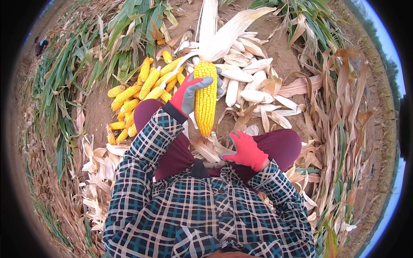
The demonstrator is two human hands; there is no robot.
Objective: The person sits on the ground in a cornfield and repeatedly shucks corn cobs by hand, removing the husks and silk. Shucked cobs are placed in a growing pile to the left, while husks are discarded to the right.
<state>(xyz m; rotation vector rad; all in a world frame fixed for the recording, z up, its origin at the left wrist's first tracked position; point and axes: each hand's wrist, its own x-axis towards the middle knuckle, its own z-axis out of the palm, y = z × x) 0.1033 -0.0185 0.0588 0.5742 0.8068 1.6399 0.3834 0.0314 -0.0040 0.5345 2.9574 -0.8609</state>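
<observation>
A large yellow ear of corn (205, 100), its kernels bare, is gripped near its upper part by my left hand (196, 88) in a red and grey glove. Pale husk leaves (214, 42) are peeled back and fan out from the ear's top end. My right hand (243, 150), gloved the same way, rests over my right thigh by the knee, fingers apart and holding nothing. Husked yellow ears (150, 84) lie heaped on the soil left of the held ear. To the right of it is a pile of ears still in pale husks (256, 77).
Cut green corn stalks (67, 71) lie along the left side, and more (317, 22) at the upper right. Dry brown stalks (335, 122) line the right. Loose husks (101, 180) cover the ground at lower left. A person (40, 45) is far off at upper left.
</observation>
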